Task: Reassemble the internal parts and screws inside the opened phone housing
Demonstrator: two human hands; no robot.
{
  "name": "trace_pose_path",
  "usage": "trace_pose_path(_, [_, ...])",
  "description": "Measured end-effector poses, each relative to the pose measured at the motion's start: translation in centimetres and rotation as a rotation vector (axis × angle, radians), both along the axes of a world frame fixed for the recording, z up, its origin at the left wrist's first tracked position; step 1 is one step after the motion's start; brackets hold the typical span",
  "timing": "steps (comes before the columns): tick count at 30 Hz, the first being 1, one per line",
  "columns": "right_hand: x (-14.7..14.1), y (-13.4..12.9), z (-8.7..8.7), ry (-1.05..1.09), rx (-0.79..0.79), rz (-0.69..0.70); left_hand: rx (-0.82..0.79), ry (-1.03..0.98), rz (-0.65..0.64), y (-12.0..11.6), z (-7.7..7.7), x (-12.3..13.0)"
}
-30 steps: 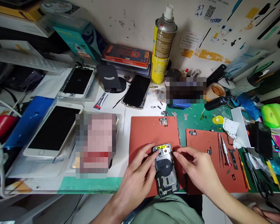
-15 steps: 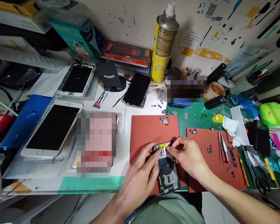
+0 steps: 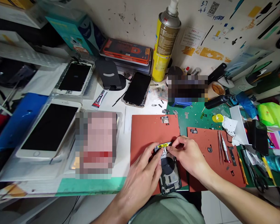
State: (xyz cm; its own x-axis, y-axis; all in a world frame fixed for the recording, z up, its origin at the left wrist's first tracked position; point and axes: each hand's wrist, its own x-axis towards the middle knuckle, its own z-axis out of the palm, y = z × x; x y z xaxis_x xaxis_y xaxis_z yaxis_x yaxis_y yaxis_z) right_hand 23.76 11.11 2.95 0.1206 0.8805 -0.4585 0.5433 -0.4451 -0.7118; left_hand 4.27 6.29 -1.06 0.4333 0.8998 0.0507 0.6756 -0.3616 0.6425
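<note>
An opened phone housing (image 3: pixel 170 174), its inside facing up, lies tilted over the front of the red-brown mat (image 3: pixel 144 127). Across its top end runs a bright yellow strip (image 3: pixel 163 145). My left hand (image 3: pixel 144 168) is closed round the housing's upper left side, its fingertips by the strip. At the upper right corner, my right hand (image 3: pixel 189 152) has thumb and forefinger pinched on the housing beside the strip. Whether a small part sits between those fingertips is hidden.
Tweezers (image 3: pixel 219 146), a silver screwdriver (image 3: pixel 225 147) and small phone parts lie on the second mat (image 3: pixel 205 177) at right. Scissors (image 3: pixel 259 179) are beyond. A yellow spray can (image 3: pixel 164 46) stands behind. White phone (image 3: pixel 50 130) at left.
The view has shifted slightly. Both hands stay at the top of the phone housing, with only a very small shift of the left fingers.
</note>
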Motion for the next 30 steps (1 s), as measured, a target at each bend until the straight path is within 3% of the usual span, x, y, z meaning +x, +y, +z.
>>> trace_pose_path(7, [0.0, 0.0, -0.2, 0.012, 0.01, -0.003, -0.015, -0.012, 0.006, 0.0, 0.3, 0.1])
trace_pose_path(11, [0.5, -0.5, 0.5, 0.016, 0.036, -0.001, -0.018, -0.102, 0.078, -0.4, 0.1, -0.3])
trace_pose_path(14, [1.1, -1.9, 1.3, -0.047, 0.13, 0.044, 0.025, -0.182, 0.154, -0.9, 0.0, -0.4])
trace_pose_path(17, [1.2, -4.9, 1.5, -0.184, 0.293, 0.098, 0.054, -0.22, 0.214, -1.2, 0.1, -0.4])
trace_pose_path(21, [-0.1, -10.3, -0.1, -0.408, 0.539, 0.164, -0.002, -0.199, 0.28, -0.8, 0.7, -0.1])
trace_pose_path(24, [-1.8, -13.1, -1.9, -0.574, 0.621, 0.243, -0.059, -0.141, 0.257, -0.1, 1.2, 0.1])
trace_pose_path(30, [-3.7, -13.6, -3.1, -0.626, 0.664, 0.182, -0.124, -0.133, 0.192, 0.5, 1.7, 0.5])
